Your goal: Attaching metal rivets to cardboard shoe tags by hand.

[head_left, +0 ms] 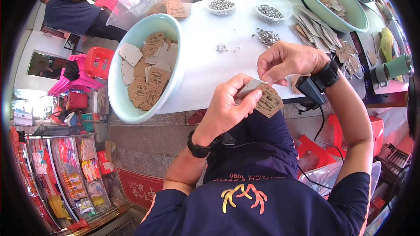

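Note:
My left hand [227, 105] is closed on a few small cardboard cards above the table's front edge. The front card [270, 103] shows a brown printed face, and a pale grey one [248, 88] sticks up behind the thumb. Thumb and forefinger of my right hand [291, 63] are pinched at the cards' upper edge; what lies between the fingertips is too small to make out. Beyond my hands, a small heap of shiny metal pieces [267, 37] lies on the white-covered table [203, 67], with a smaller cluster [222, 48] to its left.
A pale green basin [114, 83] of cards stands at left, another basin [358, 19] at far right. Two transparent tubs [222, 11] [274, 19] hold metal pieces. Grey cards [313, 28] are stacked at right, near a green mug [396, 67]. Another person [65, 11] is at far left.

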### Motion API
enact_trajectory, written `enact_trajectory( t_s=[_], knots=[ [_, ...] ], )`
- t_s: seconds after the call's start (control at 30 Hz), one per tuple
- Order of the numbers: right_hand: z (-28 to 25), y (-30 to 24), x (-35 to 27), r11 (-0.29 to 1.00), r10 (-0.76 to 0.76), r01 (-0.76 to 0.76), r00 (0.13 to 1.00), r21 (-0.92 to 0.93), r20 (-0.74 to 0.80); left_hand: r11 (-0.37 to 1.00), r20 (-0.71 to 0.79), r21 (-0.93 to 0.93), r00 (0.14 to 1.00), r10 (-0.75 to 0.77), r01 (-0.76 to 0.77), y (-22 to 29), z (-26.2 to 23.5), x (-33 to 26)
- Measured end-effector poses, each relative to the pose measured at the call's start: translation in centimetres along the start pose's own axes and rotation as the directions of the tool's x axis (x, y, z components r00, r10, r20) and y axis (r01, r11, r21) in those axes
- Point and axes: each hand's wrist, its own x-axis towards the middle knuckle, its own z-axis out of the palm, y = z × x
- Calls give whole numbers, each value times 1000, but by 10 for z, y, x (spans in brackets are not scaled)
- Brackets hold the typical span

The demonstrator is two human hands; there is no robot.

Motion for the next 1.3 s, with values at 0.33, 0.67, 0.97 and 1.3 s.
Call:
enact_trajectory(
  t_s=[0.33, 0.67, 0.97, 1.3],
  knots=[
    [2, -4, -8, 998, 49, -50, 999, -37, -17, 998, 13, 50, 1000, 27, -28, 2, -1, 3],
    [6, -6, -11, 994, 88, -89, 996, -68, -18, 983, 59, 160, 995, 79, -88, -2, 1, 2],
    [10, 5, -9, 998, 33, -30, 998, 64, -53, 999, 33, 34, 999, 16, -17, 2, -1, 4],
    [20, 17, -9, 989, -53, 73, 988, 131, -147, 1000, -27, -3, 1000, 0, 0, -1, -3, 4]
  ],
)
